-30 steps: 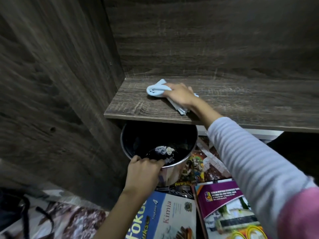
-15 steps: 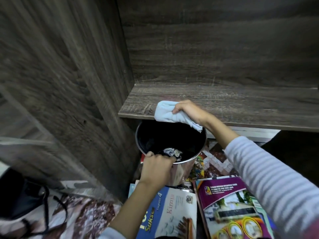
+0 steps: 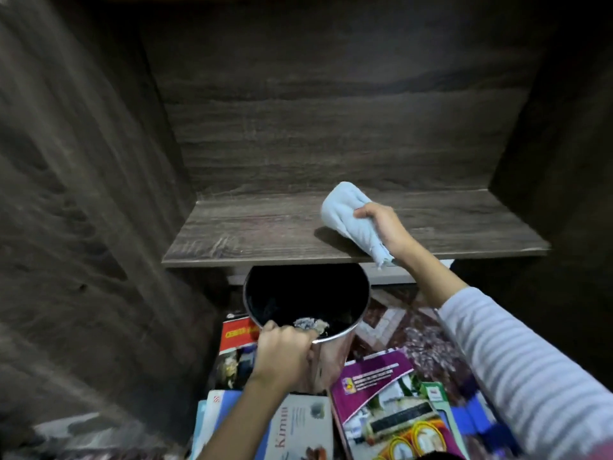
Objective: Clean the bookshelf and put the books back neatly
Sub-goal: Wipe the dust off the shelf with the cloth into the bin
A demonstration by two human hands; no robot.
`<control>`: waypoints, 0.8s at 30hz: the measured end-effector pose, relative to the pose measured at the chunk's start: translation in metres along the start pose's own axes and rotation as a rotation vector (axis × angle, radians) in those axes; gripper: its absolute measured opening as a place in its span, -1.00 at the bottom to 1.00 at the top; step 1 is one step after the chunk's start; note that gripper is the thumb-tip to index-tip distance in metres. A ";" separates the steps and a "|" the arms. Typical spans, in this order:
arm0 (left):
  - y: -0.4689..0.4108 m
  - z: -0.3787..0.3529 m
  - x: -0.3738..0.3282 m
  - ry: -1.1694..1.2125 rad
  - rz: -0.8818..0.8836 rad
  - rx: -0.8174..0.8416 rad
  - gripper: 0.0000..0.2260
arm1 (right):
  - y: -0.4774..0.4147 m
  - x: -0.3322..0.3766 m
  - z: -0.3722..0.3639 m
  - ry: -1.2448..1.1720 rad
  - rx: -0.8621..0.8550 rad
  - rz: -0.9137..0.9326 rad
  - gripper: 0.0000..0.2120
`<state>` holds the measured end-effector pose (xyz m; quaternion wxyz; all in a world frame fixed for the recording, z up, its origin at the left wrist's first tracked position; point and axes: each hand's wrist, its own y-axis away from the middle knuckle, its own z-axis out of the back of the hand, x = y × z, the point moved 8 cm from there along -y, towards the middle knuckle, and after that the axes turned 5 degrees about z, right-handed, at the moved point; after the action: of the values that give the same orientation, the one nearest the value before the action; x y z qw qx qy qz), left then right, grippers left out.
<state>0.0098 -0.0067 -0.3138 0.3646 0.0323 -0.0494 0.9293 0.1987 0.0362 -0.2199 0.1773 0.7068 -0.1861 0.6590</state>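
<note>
Clutching the pale cloth (image 3: 345, 210), the right grip (image 3: 386, 227) hung over the shelf (image 3: 248, 234); below-left of it, the left grip (image 3: 282, 353) clenched the bin (image 3: 328, 356) by its rim.

Most likely a lived-in room of a home. Told by a dark wood-grain bookshelf (image 3: 252, 234); below its front edge, schoolbooks (image 3: 374, 376) strewn flat and overlapping on the floor, among them a textbook (image 3: 298, 429) marked "Kimia"; a patterned carpet (image 3: 421, 340) under them, below and to the right of the shelf; a small shiny metal bin (image 3: 331, 353) just under that edge; a pale blue rag (image 3: 348, 214) over its board.
</note>
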 end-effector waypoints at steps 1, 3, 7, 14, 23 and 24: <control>-0.003 -0.002 -0.007 0.005 -0.024 0.038 -0.79 | -0.002 0.003 0.021 0.038 -0.071 0.019 -0.87; -0.015 -0.002 -0.028 -0.016 -0.061 0.062 -0.79 | -0.005 0.009 0.069 0.185 -0.219 0.075 -0.87; -0.040 0.001 -0.072 -0.041 -0.152 0.077 -0.81 | -0.005 0.021 0.155 0.724 -0.451 0.128 -0.70; -0.078 0.018 -0.143 0.007 -0.253 0.032 -0.84 | -0.005 0.013 0.226 1.412 -0.528 0.053 -0.63; -0.102 0.014 -0.204 0.142 -0.318 0.010 -0.80 | -0.031 -0.005 0.250 1.493 -0.447 -0.044 -0.60; -0.103 0.015 -0.207 0.162 -0.322 -0.018 -0.81 | -0.035 -0.003 0.250 1.485 -0.443 -0.041 -0.60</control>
<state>0.2314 -0.0730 -0.3114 0.5119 -0.0385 -0.0225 0.8579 0.4325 -0.0573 -0.2401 0.4051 0.0313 -0.1328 0.9040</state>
